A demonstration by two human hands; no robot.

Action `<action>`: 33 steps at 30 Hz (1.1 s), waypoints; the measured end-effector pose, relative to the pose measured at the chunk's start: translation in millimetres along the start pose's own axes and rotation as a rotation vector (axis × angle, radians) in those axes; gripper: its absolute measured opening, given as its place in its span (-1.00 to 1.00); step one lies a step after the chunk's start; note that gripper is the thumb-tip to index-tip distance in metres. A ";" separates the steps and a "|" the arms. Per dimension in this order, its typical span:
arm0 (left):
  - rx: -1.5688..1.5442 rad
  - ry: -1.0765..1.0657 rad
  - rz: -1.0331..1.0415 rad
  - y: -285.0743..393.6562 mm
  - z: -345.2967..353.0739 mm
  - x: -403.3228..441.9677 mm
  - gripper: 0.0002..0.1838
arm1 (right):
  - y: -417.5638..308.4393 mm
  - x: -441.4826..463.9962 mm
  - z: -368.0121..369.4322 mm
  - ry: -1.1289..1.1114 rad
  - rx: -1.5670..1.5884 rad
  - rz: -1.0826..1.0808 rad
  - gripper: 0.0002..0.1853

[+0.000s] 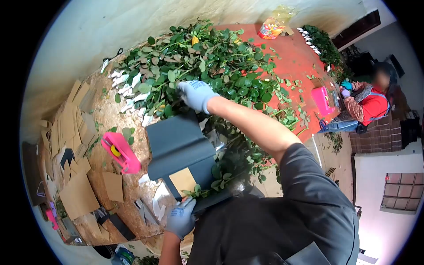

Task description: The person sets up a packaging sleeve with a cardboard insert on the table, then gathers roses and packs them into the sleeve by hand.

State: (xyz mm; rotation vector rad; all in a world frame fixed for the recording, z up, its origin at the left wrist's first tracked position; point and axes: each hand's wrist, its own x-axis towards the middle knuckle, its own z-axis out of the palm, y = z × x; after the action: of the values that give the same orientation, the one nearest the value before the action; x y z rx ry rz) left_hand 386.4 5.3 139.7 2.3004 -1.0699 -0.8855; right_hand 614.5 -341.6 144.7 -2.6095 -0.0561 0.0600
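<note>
My right hand (194, 95), in a grey-blue glove, reaches over a large pile of leafy green stems (212, 62). Its fingers are curled in at the leaves, and what they grip is hidden. Closer to my body, my left hand (181, 218), gloved alike, is closed on a leafy stem (198, 192) at the lower edge of a dark folder-like board (181, 137). That stem lies partly over a tan cardboard piece (182, 180) on the board. White-wrapped heads (128, 90) line the pile's left side.
A pink tape dispenser (121, 152) stands left of the board, amid cardboard pieces (79, 194). Scissors (115, 54) lie near the wall. A colourful bag (271, 28) sits on the red tabletop (291, 62). Another person (371, 104) works at the far right beside a second pink dispenser (321, 100).
</note>
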 end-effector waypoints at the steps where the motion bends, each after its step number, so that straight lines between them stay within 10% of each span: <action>1: 0.009 0.040 0.027 -3.6 4.4 -0.5 -0.47 | 29.4 18.8 14.6 -0.023 -0.062 0.031 -0.76; 9: 0.053 0.026 -0.058 8.2 -3.7 1.2 -0.43 | 69.4 41.0 68.6 -0.155 -0.588 0.058 -0.77; 25: -0.020 0.050 -0.030 -0.4 6.4 -1.5 -0.56 | 83.3 23.8 42.9 -0.269 -0.566 0.084 -0.71; 33: -0.051 0.023 -0.083 -1.8 11.9 -0.8 -0.59 | 61.5 4.4 -130.3 0.288 -0.863 -0.134 -0.78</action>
State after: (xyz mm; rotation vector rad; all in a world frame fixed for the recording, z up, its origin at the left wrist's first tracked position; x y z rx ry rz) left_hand 378.5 5.5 130.6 2.3215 -0.9370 -0.9057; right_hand 627.6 -460.2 225.6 -3.4275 -0.1893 -0.4911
